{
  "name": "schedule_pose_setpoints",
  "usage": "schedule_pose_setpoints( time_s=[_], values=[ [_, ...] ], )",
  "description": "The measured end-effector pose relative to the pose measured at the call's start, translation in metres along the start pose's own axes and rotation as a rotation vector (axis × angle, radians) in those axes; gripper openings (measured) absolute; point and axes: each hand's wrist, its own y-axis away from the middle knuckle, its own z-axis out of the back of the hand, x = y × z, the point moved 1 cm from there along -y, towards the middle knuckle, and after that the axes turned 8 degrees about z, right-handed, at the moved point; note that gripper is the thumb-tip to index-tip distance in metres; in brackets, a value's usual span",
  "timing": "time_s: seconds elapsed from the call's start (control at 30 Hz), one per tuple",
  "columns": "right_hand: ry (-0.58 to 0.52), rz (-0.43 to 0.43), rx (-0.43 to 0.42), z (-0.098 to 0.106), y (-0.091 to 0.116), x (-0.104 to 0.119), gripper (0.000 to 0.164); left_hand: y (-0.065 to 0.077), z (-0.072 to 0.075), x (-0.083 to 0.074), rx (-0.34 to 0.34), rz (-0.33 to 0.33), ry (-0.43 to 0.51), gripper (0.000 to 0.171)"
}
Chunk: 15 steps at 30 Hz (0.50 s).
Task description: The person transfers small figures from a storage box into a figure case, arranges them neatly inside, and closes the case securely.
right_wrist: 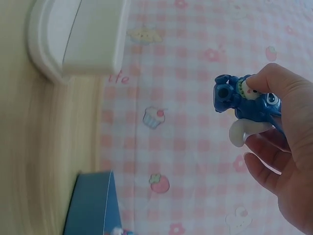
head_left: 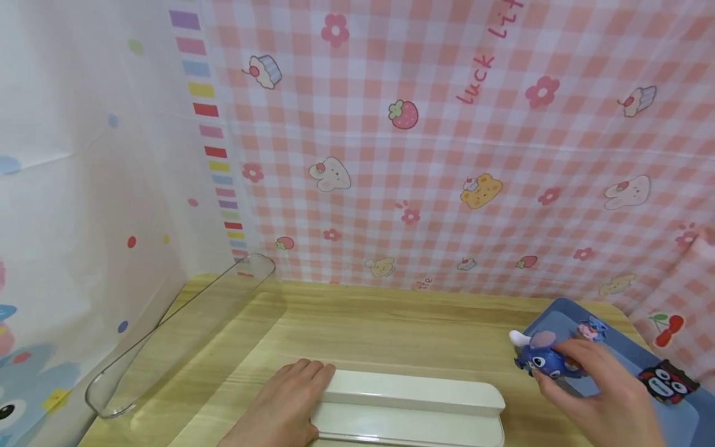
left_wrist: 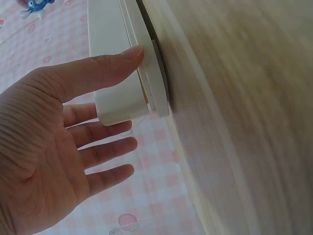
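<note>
My right hand [head_left: 609, 391] pinches a blue big-eared cartoon figurine [head_left: 544, 360] between thumb and fingers, raised over the left edge of the blue tray [head_left: 558, 310]. In the right wrist view, the thumb presses a white patch on the figurine [right_wrist: 254, 105], and a pale ear hangs below. A white two-step display base [head_left: 413, 416] lies on the wooden table. At its left end is my left hand [head_left: 290, 397], holding it with the thumb at the front and fingers behind. The left wrist view shows the thumb [left_wrist: 98, 73] against the base's lower edge.
A long clear plastic cover [head_left: 190, 335] with rounded ends stands on the table's left. Inside the blue tray lie a small blue-and-pink figurine [head_left: 593, 329] and a dark owl-like figure [head_left: 667, 380]. A pink checked cloth [head_left: 368, 205] hangs behind the table.
</note>
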Motion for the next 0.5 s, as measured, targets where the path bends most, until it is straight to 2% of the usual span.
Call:
schedule_pose_setpoints(
  time_s=[0.07,0.23,0.37,0.5],
  values=[
    [-0.019,0.028,-0.001,-0.003,-0.003,0.004,0.071,0.000,0.000,0.000,0.003,0.002,0.000,0.079],
    [-0.064,0.069,0.007,-0.011,-0.008,0.013,0.062,0.000,-0.001,0.001,0.012,0.006,0.000,0.080],
    [-0.071,0.068,0.047,-0.017,-0.010,0.023,0.047,0.000,-0.001,0.001,0.009,0.002,-0.005,0.079],
    [-0.090,0.069,0.071,-0.024,-0.013,0.032,0.047,-0.001,-0.003,0.001,-0.009,0.000,-0.007,0.077]
  ],
)
